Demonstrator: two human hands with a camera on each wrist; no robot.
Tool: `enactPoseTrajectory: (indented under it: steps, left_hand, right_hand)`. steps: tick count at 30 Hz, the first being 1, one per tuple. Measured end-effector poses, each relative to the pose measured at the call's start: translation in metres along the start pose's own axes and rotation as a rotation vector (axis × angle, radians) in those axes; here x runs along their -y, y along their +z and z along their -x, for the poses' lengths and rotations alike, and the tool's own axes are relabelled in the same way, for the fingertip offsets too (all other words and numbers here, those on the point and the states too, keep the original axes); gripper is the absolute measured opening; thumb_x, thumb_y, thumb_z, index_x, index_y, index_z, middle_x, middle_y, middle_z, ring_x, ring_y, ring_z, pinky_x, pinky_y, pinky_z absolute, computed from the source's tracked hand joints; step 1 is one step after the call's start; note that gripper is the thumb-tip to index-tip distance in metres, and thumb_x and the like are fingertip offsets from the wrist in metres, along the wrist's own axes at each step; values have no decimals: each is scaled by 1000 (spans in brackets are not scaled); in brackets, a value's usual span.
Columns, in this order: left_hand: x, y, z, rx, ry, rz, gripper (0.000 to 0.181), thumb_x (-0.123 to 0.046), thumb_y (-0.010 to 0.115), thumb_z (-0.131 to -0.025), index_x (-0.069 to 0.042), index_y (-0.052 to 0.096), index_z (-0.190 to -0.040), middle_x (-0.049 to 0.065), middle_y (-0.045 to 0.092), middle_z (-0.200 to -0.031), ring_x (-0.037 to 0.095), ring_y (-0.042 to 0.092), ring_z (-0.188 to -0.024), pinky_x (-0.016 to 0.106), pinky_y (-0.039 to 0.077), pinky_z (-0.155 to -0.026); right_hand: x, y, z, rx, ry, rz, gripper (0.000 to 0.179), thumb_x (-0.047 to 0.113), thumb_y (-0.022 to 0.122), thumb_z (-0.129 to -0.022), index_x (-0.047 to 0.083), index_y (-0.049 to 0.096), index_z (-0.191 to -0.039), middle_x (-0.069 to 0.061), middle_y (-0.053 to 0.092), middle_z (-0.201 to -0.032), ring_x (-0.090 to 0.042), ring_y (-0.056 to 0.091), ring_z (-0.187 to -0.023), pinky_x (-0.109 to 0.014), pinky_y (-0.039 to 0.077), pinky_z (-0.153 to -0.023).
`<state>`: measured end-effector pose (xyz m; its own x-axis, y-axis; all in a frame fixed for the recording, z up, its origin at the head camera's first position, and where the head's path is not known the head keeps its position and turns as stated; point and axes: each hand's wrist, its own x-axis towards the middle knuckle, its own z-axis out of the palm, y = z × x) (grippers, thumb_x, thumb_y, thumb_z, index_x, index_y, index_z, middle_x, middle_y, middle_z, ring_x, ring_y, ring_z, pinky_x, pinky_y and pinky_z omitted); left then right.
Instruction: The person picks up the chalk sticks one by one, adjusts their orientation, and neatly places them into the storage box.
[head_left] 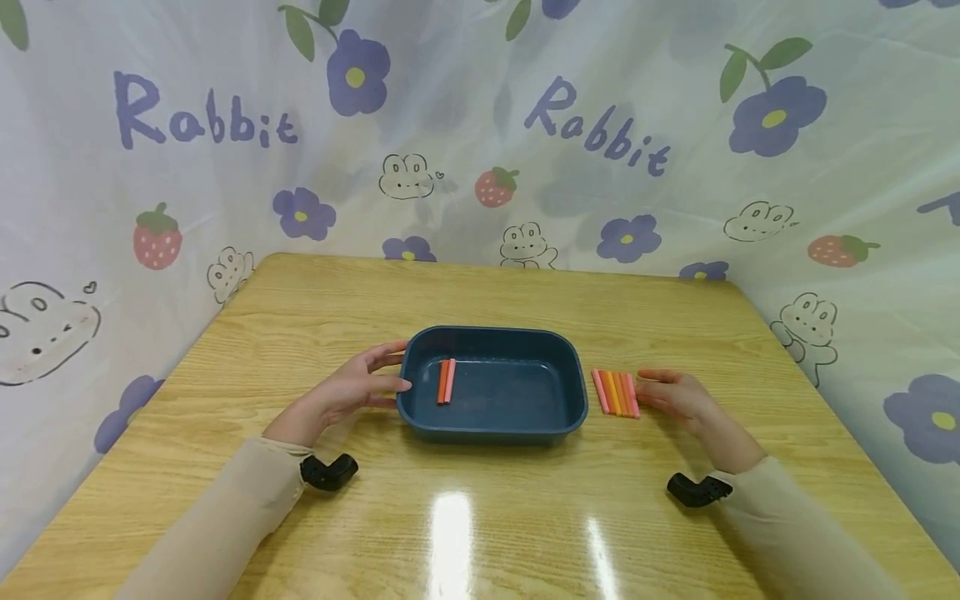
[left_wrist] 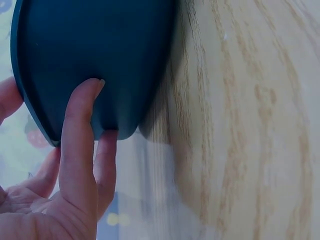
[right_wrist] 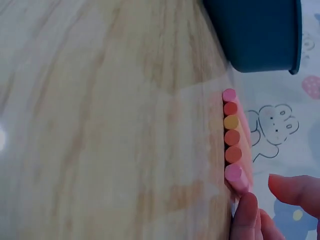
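The tub (head_left: 491,437) is plain dark teal-blue; the sticks (head_left: 449,382) inside, red and pink; the row (head_left: 617,393) beside it, pink, orange and yellow. The desk (head_left: 375,533) shows yellow-brown wood grain; the cloth (head_left: 457,83), purple flowers (head_left: 358,73) and red strawberries (head_left: 495,188) on white; the sleeves (head_left: 225,508), beige.

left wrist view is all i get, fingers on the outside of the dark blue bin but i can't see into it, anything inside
Observer: Yes, the head view shows a red-orange stick and a pink stick lying side by side in the left part of the bin.
Operator: ok and where's the right hand, it's not in my picture at all
Observer: The right hand is at the right end of a row of six sticks on the table; whether its fingertips touch the end one I can't tell.
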<state>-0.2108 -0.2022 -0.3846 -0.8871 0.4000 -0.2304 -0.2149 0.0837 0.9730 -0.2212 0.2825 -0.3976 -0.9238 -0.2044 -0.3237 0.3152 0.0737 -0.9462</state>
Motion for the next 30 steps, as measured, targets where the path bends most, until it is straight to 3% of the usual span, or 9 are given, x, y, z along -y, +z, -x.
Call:
enactPoseTrajectory:
  steps: [9, 15, 23, 30]
  left_hand:
    - [-2, 1, 3, 10, 11, -6, 78, -4, 64, -86, -4, 17, -148, 26, 18, -147, 36, 53, -111, 47, 50, -84]
    - [-2, 1, 2, 12, 13, -8, 78, -4, 63, -86, -5, 17, -148, 25, 18, -147, 37, 52, -112, 46, 50, -85]
    - [-1, 1, 2, 16, 17, -3, 77, -4, 63, -86, -4, 17, -148, 26, 17, -147, 36, 53, -111, 46, 51, -84]
    - [-1, 1, 2, 14, 17, 1, 78, -4, 63, -86, -4, 17, -148, 26, 17, -147, 35, 54, -110, 46, 51, -84]
  right_hand:
    - [-3, 5, -8, -73, 0, 355, 57, 5, 63, -88, -14, 35, -135, -9, 59, -102, -6, 57, -83, -21, 52, -74]
    - [2, 11, -11, -75, 26, 446, 57, 3, 64, -84, -14, 39, -132, -21, 55, -106, -14, 61, -81, -29, 55, -71]
    - [6, 17, -11, -99, 39, 472, 54, 2, 63, -82, -13, 41, -128, -22, 53, -107, -15, 60, -77, -32, 56, -67]
    - [6, 12, -9, -98, 29, 334, 61, 1, 63, -82, -10, 34, -134, -22, 50, -113, -16, 61, -79, -33, 56, -68]
